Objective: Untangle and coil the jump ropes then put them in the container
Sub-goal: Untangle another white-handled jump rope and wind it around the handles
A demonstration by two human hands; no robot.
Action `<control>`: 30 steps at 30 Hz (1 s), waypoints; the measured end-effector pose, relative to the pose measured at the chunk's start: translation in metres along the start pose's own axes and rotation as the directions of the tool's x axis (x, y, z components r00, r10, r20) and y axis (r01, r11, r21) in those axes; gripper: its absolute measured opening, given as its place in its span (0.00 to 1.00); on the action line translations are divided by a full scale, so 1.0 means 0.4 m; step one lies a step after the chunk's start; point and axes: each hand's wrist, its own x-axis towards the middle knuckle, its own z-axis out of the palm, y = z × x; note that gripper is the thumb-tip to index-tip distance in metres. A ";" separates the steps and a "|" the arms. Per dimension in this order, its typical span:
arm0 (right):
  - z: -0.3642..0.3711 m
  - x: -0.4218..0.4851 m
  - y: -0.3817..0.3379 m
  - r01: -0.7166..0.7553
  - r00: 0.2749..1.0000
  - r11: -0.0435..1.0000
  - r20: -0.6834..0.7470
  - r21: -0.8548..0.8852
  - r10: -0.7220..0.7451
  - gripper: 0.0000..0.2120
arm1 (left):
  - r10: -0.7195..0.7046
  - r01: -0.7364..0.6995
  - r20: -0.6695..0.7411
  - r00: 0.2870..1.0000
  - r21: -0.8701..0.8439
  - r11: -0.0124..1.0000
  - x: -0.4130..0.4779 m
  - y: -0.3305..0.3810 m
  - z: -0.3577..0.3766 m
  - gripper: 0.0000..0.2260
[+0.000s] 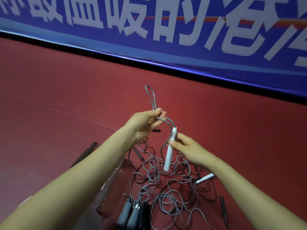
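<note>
Between the hands, head view (the only one): one grey rope point(146, 86) is lifted off the pile. The left hand point(144, 125) pinches it between thumb and fingertips, and a narrow loop of it stands up beyond that hand. From the pinch the rope curves across to a white handle point(169, 151), which the right hand point(189, 151) grips near its middle with thumb and curled fingers. The handle hangs tilted, its free end down.

Beneath both hands, on the red floor point(66, 97), lies the tangle point(166, 188) of grey and dark ropes, loosely knotted through one another. The lifted rope drops back into it under the right hand. A second white handle point(205, 177) lies just right of the tangle. Two grey handles point(127, 213) and a dark ribbed one sit close together nearer the person, below the left forearm. What looks like a clear container point(108, 183) shows under that forearm; its contents cannot be made out.

Step in hand (judgement): untangling. One rope is being singled out by its handle end, and coiling has hardly begun. No coiled rope is visible anywhere.

Next move calls for: feeding the rope hand over hand out of the pile, tracing it to its other handle and lifting crossings clear rather than pulling them tight.
</note>
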 end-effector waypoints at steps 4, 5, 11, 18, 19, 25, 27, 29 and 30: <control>0.009 0.025 -0.012 0.016 0.976 0.988 -0.216 0.156 0.018 0.07 | 0.026 -0.040 -0.158 0.987 -0.084 0.996 0.025 0.000 -0.008 0.05; 0.005 0.029 -0.015 0.022 0.964 0.989 -0.266 0.148 0.018 0.05 | 0.028 -0.046 -0.185 0.982 -0.090 0.995 0.029 -0.003 -0.009 0.05; 0.003 0.034 -0.011 -0.029 0.980 0.982 -0.190 0.189 0.066 0.13 | -0.043 0.019 -0.136 0.990 -0.179 0.984 0.021 -0.018 0.003 0.05; 0.007 0.040 -0.039 0.019 0.976 0.939 -0.209 0.342 0.056 0.06 | 0.000 0.007 -0.093 0.996 0.066 0.998 0.019 -0.038 -0.012 0.17; 0.001 0.040 -0.045 0.022 0.974 0.930 -0.216 0.367 0.062 0.06 | -0.014 0.032 -0.090 0.996 0.207 0.978 0.018 -0.054 -0.011 0.16; -0.042 0.037 -0.068 0.063 0.963 0.891 -0.263 0.449 0.064 0.06 | -0.160 -0.076 0.194 0.968 0.832 0.549 0.032 -0.163 -0.053 0.08; -0.065 0.033 -0.071 0.095 0.952 0.883 -0.300 0.459 0.053 0.05 | -0.235 -0.082 0.218 0.947 0.874 0.479 0.035 -0.174 -0.082 0.07; -0.086 0.029 -0.068 0.127 0.939 0.872 -0.340 0.474 0.048 0.04 | -0.284 -0.072 0.185 0.941 0.928 0.366 0.040 -0.180 -0.110 0.08; -0.093 0.027 -0.064 0.134 0.934 0.871 -0.354 0.473 0.048 0.04 | -0.272 -0.077 0.168 0.947 0.946 0.315 0.045 -0.180 -0.122 0.10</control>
